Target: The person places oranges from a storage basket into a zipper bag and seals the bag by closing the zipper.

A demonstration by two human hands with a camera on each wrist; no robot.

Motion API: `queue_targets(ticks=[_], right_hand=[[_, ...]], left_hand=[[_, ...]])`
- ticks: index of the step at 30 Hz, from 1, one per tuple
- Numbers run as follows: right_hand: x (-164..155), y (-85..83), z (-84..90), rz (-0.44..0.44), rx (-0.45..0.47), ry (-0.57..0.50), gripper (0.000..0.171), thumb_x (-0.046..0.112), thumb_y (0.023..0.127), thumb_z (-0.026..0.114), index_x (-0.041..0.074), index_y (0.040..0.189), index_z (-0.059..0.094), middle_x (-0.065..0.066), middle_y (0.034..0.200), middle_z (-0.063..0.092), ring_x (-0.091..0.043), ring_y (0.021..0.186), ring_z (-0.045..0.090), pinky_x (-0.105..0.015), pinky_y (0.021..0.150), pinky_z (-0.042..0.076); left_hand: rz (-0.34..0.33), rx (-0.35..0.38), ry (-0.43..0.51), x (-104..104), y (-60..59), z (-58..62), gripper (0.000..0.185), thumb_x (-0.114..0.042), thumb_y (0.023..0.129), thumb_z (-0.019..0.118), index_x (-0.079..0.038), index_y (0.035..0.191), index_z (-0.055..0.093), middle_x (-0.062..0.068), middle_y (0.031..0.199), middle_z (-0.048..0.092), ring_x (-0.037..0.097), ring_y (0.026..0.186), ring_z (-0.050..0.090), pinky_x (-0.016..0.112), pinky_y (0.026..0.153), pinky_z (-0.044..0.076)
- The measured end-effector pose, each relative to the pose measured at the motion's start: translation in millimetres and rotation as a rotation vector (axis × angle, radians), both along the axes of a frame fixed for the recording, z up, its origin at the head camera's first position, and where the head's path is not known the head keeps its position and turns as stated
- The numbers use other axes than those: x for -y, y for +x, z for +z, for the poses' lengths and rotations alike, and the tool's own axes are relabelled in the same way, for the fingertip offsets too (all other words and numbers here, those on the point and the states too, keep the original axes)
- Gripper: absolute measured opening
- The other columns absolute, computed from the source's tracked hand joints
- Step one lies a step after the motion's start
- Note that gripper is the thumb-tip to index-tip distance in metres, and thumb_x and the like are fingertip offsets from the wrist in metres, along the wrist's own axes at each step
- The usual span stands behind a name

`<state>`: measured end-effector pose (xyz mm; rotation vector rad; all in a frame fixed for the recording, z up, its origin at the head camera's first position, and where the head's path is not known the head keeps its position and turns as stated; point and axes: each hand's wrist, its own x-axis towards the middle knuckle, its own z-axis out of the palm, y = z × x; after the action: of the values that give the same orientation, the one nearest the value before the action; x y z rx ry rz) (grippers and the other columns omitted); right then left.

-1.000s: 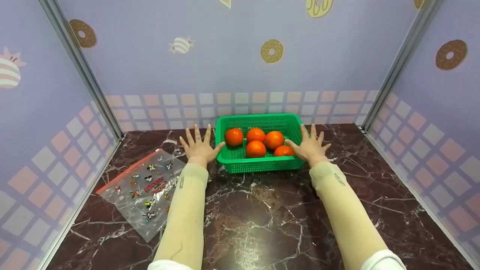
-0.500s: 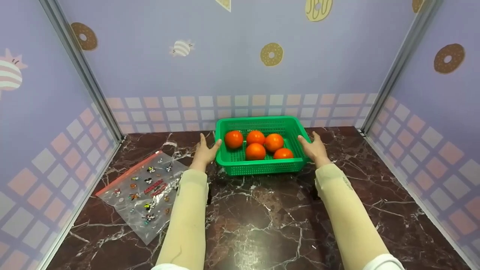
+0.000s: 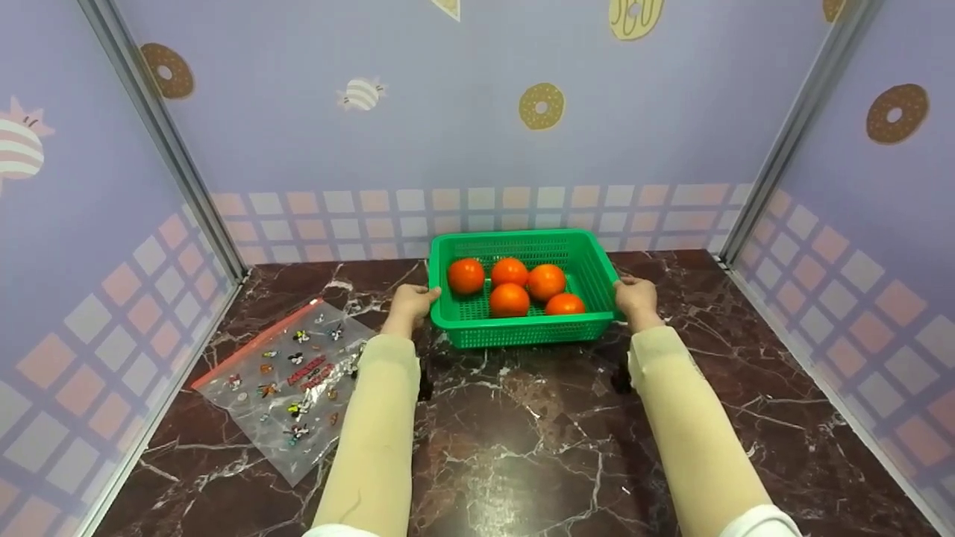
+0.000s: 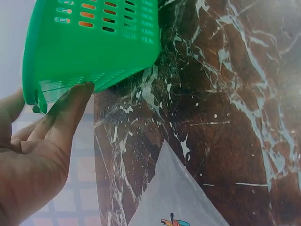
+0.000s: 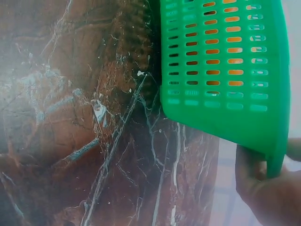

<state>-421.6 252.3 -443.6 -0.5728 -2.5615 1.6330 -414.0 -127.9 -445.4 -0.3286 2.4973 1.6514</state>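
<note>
A green perforated plastic basket [image 3: 522, 323] stands on the table near the back wall. Inside it lie several oranges [image 3: 509, 300], whose colour also shows through the basket's slots in both wrist views. My left hand [image 3: 410, 304] grips the left rim, thumb above and fingers underneath against the side wall [image 4: 94, 59], as the left wrist view shows. On the opposite side my right hand [image 3: 638, 300] holds the right rim, its fingers curled under the lip [image 5: 277, 155]. Part of each hand is hidden behind the rim.
A clear zip bag [image 3: 291, 388] with an orange-red slider strip and small cartoon prints lies flat at the left, partly behind my left forearm. The dark marbled table [image 3: 515, 447] is bounded by patterned walls [image 3: 477, 149] at the back and both sides.
Both hands, spread open beside the basket a second ago, have turned inward and closed round its left and right rims. The basket and oranges stay nearly in place.
</note>
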Motion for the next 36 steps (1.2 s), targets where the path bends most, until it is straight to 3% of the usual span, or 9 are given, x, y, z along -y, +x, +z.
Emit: queue_targets(ticks=[3,5,8,11,13,16,24,29,36], right_hand=[[-1,1.0,-0.2,-0.016,0.013,-0.029,0.044,0.011,0.108,0.046,0.001,0.151,0.049,-0.021,0.16,0.044,-0.037,0.148,0.043,-0.045,0.119,0.04],[-2,1.3,0.6,-0.021,0.022,-0.046,0.044,0.01,0.108,0.048,0.002,0.151,0.05,-0.022,0.159,0.045,-0.037,0.146,0.045,-0.045,0.118,0.041],[-5,1.4,1.9,-0.019,0.043,-0.071,0.044,0.01,0.107,0.05,0.004,0.151,0.051,-0.021,0.159,0.045,-0.037,0.145,0.046,-0.046,0.118,0.042],[-8,3.9,2.0,0.01,0.064,-0.127,0.046,0.01,0.107,0.05,0.005,0.153,0.048,-0.02,0.161,0.043,-0.037,0.144,0.047,-0.046,0.117,0.043],[-11,7.1,1.3,0.033,0.076,-0.171,0.047,0.011,0.108,0.05,0.006,0.155,0.046,-0.02,0.161,0.042,-0.036,0.144,0.049,-0.046,0.115,0.045],[-17,12.5,-1.1,0.054,0.079,-0.228,0.049,0.012,0.108,0.051,0.007,0.156,0.043,-0.02,0.161,0.041,-0.034,0.141,0.051,-0.041,0.11,0.05],[-26,28.3,-12.2,0.088,0.08,-0.27,0.052,0.016,0.107,0.055,0.007,0.156,0.043,-0.017,0.162,0.041,-0.022,0.12,0.063,-0.022,0.081,0.056],[-33,42.3,-14.9,0.139,0.058,-0.261,0.052,0.016,0.106,0.055,0.003,0.155,0.043,-0.024,0.155,0.047,-0.006,0.093,0.064,-0.019,0.076,0.057],[-37,62.7,-17.2,0.194,0.026,-0.233,0.056,0.019,0.106,0.057,-0.001,0.155,0.042,-0.024,0.151,0.049,-0.003,0.092,0.062,-0.018,0.079,0.056]], left_hand=[[0.025,-0.013,0.013,0,-1.1,-2.1,0.051,-0.026,0.106,0.06,0.005,0.146,0.054,0.022,0.141,0.063,0.006,0.056,0.044,0.025,0.064,0.043],[0.052,-0.012,0.078,-1,-0.8,-2.7,0.048,-0.022,0.105,0.062,0.006,0.143,0.056,0.024,0.139,0.064,0.009,0.058,0.053,0.026,0.069,0.051],[0.088,0.005,0.223,-1,1.8,-2.5,0.045,-0.017,0.104,0.062,0.008,0.141,0.057,0.025,0.14,0.062,0.027,0.096,0.074,0.035,0.092,0.059],[0.119,0.046,0.354,1,5.1,-3.3,0.045,-0.013,0.103,0.063,0.008,0.142,0.056,0.024,0.144,0.059,0.037,0.133,0.06,0.041,0.102,0.056],[0.134,0.067,0.393,3,7.7,-3.9,0.045,-0.012,0.102,0.064,0.007,0.141,0.057,0.023,0.144,0.06,0.036,0.133,0.06,0.037,0.097,0.059],[0.149,0.094,0.42,6,11.3,-4.4,0.042,-0.013,0.1,0.067,0.004,0.138,0.061,0.021,0.143,0.062,0.032,0.129,0.064,0.029,0.082,0.062],[0.137,0.107,0.457,11,28.4,-11.5,0.04,-0.014,0.099,0.07,0.005,0.133,0.065,0.023,0.138,0.064,0.008,0.07,0.072,0.021,0.064,0.06],[0.098,0.078,0.471,14,44.0,-18.7,0.041,-0.016,0.1,0.068,0.008,0.134,0.063,0.025,0.132,0.068,0.008,0.071,0.074,0.021,0.064,0.06],[0.053,0.044,0.524,16,66.6,-25.9,0.044,-0.015,0.102,0.064,0.012,0.137,0.058,0.028,0.135,0.065,0.014,0.087,0.077,0.029,0.081,0.062]])
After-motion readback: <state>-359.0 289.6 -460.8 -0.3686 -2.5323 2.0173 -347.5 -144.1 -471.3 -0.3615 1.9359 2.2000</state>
